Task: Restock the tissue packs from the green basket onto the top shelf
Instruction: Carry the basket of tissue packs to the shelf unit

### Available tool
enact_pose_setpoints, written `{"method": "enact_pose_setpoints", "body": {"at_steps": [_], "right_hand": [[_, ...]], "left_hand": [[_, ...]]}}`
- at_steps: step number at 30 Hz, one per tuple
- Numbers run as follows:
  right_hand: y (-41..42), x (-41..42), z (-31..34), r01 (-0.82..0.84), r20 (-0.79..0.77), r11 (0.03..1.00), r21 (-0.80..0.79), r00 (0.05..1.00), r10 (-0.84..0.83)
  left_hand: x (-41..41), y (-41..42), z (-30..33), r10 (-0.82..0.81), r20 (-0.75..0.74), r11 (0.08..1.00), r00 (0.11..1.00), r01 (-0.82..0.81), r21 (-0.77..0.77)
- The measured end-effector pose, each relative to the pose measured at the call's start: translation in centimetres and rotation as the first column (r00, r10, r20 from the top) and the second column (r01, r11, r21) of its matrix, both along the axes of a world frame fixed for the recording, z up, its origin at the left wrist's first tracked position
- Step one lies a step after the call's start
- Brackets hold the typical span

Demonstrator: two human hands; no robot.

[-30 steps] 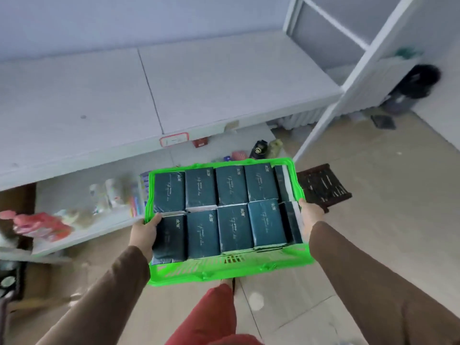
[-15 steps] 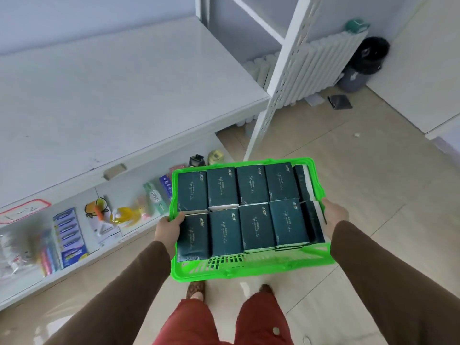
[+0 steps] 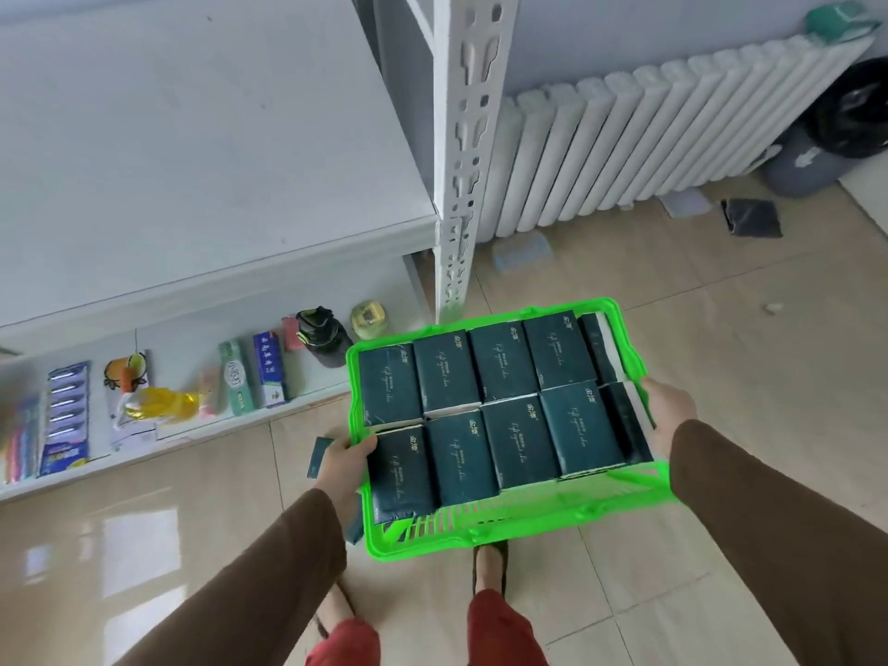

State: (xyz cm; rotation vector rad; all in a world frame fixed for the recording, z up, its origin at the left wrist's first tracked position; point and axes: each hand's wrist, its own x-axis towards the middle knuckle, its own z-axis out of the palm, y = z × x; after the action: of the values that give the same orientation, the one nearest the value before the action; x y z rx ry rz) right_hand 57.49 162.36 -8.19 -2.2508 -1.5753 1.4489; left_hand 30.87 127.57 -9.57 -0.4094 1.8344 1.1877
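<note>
While both hands, left hand (image 3: pixel 347 466) and right hand (image 3: pixel 665 415), grip the green basket (image 3: pixel 519 519) of tissue packs (image 3: pixel 499 406) at lower centre, the top shelf (image 3: pixel 192 137) lies up-left, nearer the left.

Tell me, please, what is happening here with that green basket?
A person is carrying the green basket with both hands: the left hand grips its left rim, the right hand its right rim. It is full of dark teal tissue packs, none taken out yet. The basket is held over the floor beside the white shelf unit. The wide shelf board shows nothing on it; small goods lie on the shelf below.
</note>
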Motion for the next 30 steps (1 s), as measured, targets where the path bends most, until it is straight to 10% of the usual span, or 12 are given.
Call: {"method": "enact_pose_setpoints", "body": {"at_steps": [19,23,26,30], "right_hand": [[7.3,-2.1,-7.4,-0.168,0.0,0.985,0.04,0.986,0.168],[4.1,-2.5,-5.2,-0.252,0.131,0.904,0.344,0.967,0.22],[-2.7,-3.4,-1.5,-0.124,-0.176,0.883,0.453,0.959,0.224],[-15.4,-4.0,-0.7,-0.087,-0.396,0.986,-0.145,0.918,0.023]], "left_hand": [[3.4,5.8,-6.2,0.052,0.003,0.998,0.999,-0.052,-0.039],[2.9,4.9,-6.3,-0.154,-0.175,0.977,0.973,0.123,-0.176],[3.4,4.6,-4.1,-0.505,-0.527,0.848,0.684,0.281,-0.449],[4.5,5.2,-2.7,-0.796,-0.568,0.571,0.209,0.57,-0.591]]}}
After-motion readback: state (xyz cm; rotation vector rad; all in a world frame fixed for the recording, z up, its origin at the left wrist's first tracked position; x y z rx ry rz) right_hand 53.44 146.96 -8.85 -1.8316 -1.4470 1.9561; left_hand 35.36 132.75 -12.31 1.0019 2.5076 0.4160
